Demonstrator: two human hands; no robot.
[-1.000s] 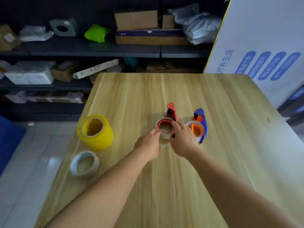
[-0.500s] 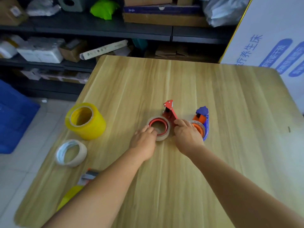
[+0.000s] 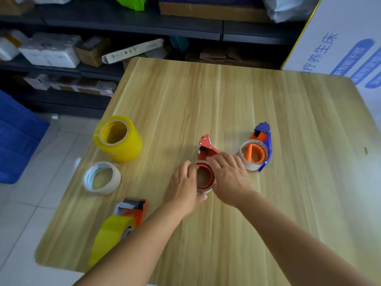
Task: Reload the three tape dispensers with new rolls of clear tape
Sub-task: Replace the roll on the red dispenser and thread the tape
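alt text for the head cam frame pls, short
Both hands, left hand and right hand, grip a clear tape roll on the red dispenser on a wooden table. A blue dispenser sits right; loose rolls left.

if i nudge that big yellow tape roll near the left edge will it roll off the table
Probably not by rolling: the big yellow tape roll stands on its flat end, core opening up, so a nudge would likely slide it. It looks thick and wide, so it is probably fairly heavy and unlikely to tip. But it sits close to the table edge, so a firm push leftward could send it over.
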